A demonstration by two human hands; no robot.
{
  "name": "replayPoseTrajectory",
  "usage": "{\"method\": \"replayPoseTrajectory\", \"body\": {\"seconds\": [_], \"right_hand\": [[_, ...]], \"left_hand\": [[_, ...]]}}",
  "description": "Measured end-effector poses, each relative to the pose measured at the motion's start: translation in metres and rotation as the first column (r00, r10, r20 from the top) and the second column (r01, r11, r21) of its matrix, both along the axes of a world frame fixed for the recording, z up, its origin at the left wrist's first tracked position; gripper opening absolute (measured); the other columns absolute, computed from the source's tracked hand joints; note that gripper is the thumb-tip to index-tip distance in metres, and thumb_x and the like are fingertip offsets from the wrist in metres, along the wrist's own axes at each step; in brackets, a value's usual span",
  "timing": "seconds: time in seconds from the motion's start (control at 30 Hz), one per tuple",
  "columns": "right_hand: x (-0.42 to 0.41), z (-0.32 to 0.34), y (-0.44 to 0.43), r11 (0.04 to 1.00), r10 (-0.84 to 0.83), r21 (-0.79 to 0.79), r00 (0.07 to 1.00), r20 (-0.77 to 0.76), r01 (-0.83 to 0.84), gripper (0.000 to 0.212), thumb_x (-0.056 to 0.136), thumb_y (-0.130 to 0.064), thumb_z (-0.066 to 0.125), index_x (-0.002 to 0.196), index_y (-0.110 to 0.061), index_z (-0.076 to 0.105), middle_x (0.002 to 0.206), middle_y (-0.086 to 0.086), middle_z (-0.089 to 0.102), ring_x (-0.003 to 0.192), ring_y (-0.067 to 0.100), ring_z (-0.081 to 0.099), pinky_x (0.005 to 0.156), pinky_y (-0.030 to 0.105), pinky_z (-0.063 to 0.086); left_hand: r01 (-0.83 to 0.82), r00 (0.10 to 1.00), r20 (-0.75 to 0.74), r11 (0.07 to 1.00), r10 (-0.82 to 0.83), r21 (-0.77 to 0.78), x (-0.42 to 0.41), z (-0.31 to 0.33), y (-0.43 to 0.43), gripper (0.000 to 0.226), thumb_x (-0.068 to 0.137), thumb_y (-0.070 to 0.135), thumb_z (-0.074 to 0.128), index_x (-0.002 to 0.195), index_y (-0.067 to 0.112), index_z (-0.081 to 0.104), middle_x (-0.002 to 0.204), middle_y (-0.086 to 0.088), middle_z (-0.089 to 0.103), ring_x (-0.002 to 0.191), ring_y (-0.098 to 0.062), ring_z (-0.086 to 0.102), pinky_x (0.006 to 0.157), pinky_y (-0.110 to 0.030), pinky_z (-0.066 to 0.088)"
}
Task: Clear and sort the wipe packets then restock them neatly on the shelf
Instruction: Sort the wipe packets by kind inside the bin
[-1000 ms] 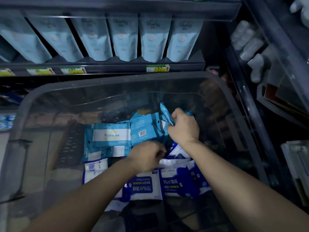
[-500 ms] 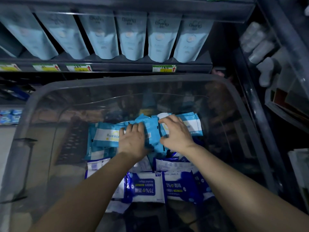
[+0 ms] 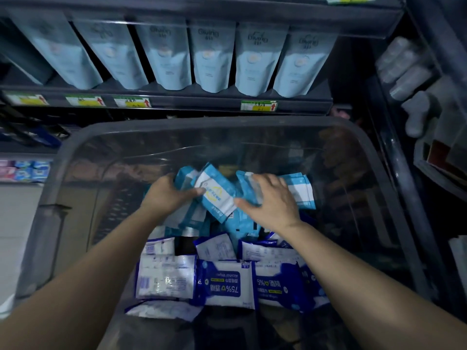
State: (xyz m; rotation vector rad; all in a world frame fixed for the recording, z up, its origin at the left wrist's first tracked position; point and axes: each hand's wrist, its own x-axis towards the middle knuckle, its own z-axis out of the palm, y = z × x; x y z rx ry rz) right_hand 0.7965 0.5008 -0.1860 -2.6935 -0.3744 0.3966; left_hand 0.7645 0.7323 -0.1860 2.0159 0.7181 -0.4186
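Note:
A clear plastic bin (image 3: 75, 157) holds two sorts of wipe packets. Light blue packets (image 3: 302, 190) are heaped at its far end, and dark blue and white 75% alcohol wipe packets (image 3: 228, 284) lie at the near end. My left hand (image 3: 168, 195) grips the left side of the light blue heap, thumb on a tilted light blue packet (image 3: 214, 195). My right hand (image 3: 271, 203) lies spread over the right side of the heap, fingers fairly straight, thumb touching that tilted packet.
A dark shelf (image 3: 177, 102) with price tags stands behind the bin, carrying a row of pale blue pouches (image 3: 252, 61). White bottles (image 3: 404, 72) fill a rack on the right. More packets (image 3: 25, 170) sit on a low shelf at the far left.
Both hands have spread apart to the sides of the light blue heap. The packets are bunched and one has tipped up on edge between my hands.

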Motion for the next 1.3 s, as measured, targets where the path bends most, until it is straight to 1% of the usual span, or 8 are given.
{"method": "replayPoseTrajectory", "body": {"seconds": [0.07,0.17,0.37,0.5,0.7,1.0,1.13,1.3], "right_hand": [[-0.005,-0.001,0.005,1.000,0.020,0.007,1.000,-0.022,-0.020,0.068,0.081,-0.070,0.052,0.130,-0.023,0.053,0.128,-0.001,0.049,0.118,0.019,0.045,0.093,0.034,0.044],[-0.004,-0.006,0.012,0.996,-0.057,-0.062,0.997,0.051,0.060,0.054,0.085,-0.054,0.059,0.128,-0.021,0.055,0.126,0.001,0.049,0.118,0.022,0.046,0.092,0.034,0.043],[0.004,-0.007,0.028,0.986,-0.155,-0.097,0.968,-0.196,0.138,0.088,0.080,-0.047,0.072,0.148,-0.015,0.027,0.146,0.008,0.043,0.132,0.028,0.041,0.105,0.037,0.037],[0.001,-0.009,0.034,0.959,-0.252,0.015,0.871,-0.423,0.284,0.080,0.075,-0.036,0.079,0.140,-0.014,0.038,0.141,0.006,0.047,0.125,0.025,0.048,0.093,0.032,0.044],[-0.006,-0.010,0.044,0.962,-0.263,0.004,0.928,-0.263,0.274,0.057,0.073,-0.033,0.081,0.121,-0.018,0.054,0.129,0.005,0.045,0.115,0.024,0.048,0.084,0.028,0.044],[-0.005,-0.014,0.031,0.868,-0.286,0.201,0.788,-0.546,0.454,0.026,0.076,-0.010,0.078,0.083,-0.016,0.053,0.089,-0.004,0.054,0.089,0.017,0.053,0.076,0.028,0.043],[-0.003,-0.010,0.028,0.841,-0.274,0.313,0.846,-0.458,0.442,0.031,0.076,-0.003,0.073,0.070,-0.023,0.050,0.083,-0.006,0.057,0.083,0.015,0.054,0.067,0.025,0.043],[0.006,0.019,0.035,0.884,-0.217,0.404,0.972,-0.091,0.235,0.024,0.079,-0.003,0.065,0.071,-0.021,0.051,0.078,-0.008,0.057,0.074,0.011,0.053,0.062,0.023,0.039]], "left_hand": [[0.041,0.997,-0.067,0.965,-0.025,0.259,-0.005,-0.013,0.013,0.044,0.075,0.048,0.074,0.105,0.016,0.062,0.100,-0.004,0.067,0.092,-0.027,0.064,0.079,-0.035,0.051],[0.014,0.999,-0.054,0.947,0.003,0.321,-0.013,-0.029,0.025,0.047,0.077,0.047,0.070,0.110,0.016,0.057,0.105,-0.010,0.068,0.095,-0.030,0.064,0.084,-0.042,0.052],[0.017,1.000,0.002,0.880,-0.020,0.474,-0.024,-0.039,0.011,0.057,0.082,0.038,0.066,0.121,0.011,0.036,0.123,-0.019,0.051,0.112,-0.039,0.052,0.091,-0.053,0.046],[-0.006,1.000,-0.007,0.925,0.009,0.381,-0.029,-0.038,0.002,0.057,0.086,0.033,0.064,0.128,0.011,0.031,0.123,-0.021,0.054,0.111,-0.040,0.053,0.089,-0.048,0.047],[-0.085,0.996,-0.005,0.963,0.089,0.256,-0.027,-0.032,0.006,0.062,0.084,0.027,0.069,0.135,0.015,0.034,0.129,-0.014,0.056,0.117,-0.035,0.054,0.094,-0.043,0.045],[-0.145,0.989,0.002,0.978,0.146,0.153,-0.023,-0.029,0.013,0.045,0.080,0.026,0.073,0.117,0.012,0.053,0.112,-0.010,0.063,0.102,-0.030,0.062,0.088,-0.045,0.051],[-0.226,0.974,0.008,0.972,0.226,0.067,-0.025,-0.029,0.020,0.013,0.087,0.019,0.066,0.095,0.021,0.056,0.098,-0.009,0.065,0.088,-0.028,0.064,0.086,-0.046,0.054],[-0.261,0.965,0.007,0.963,0.261,0.072,-0.027,-0.024,0.021,0.018,0.088,0.019,0.065,0.075,0.019,0.052,0.081,-0.007,0.064,0.081,-0.028,0.065,0.085,-0.048,0.055]]}}
